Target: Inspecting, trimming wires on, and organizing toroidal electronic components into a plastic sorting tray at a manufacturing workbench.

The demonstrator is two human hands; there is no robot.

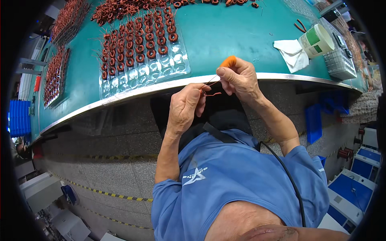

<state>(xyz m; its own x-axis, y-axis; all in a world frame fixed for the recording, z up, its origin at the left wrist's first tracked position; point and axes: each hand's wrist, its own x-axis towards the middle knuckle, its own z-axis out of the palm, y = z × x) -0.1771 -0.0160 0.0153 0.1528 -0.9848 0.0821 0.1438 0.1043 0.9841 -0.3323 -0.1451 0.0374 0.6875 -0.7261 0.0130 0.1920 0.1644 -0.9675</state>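
Just off the table's front edge, my left hand (181, 107) pinches a small copper-wound ring coil (202, 92) between thumb and fingers. Most of the coil is hidden by the fingertips, and short wire ends stick out to its right. My right hand (244, 82), with an orange finger cover (228, 62) on one finger, is closed on a thin copper wire (213, 80). That wire stretches between the two hands. Left of them on the table lies a clear plastic tray (177, 71), its far part filled with rows of similar coils (140, 49).
A pile of loose coils (124, 10) covers the far side of the green table (229, 36). More filled trays stand at the left. To the right are a white cloth (292, 54), a tilted cup (315, 41), pliers (300, 26) and a clear-sided box (339, 62).
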